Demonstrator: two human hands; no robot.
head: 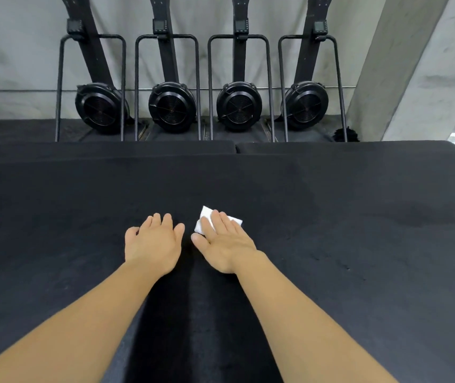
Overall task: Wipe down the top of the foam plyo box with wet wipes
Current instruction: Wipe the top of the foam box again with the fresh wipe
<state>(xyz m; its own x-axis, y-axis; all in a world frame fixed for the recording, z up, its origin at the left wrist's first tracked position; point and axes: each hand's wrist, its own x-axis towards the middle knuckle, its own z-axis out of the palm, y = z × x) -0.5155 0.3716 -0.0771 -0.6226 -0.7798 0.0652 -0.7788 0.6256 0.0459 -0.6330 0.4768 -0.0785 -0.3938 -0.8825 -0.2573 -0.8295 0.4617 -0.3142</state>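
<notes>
Seen from the head camera: a person's right hand presses flat, fingers straight, on a small folded white wet wipe near the middle of the wide black foam plyo box top. The left hand rests just beside it, relaxed and holding nothing. Pinned rather than gripped, the wipe could slip free or bunch on the grainy surface, leaving patches missed.

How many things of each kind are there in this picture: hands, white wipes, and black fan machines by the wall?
Hands: 2, the left hand and the right hand
White wipe: 1, under the fingers of the right hand
Black fan machines: 4
Total: 7
</notes>
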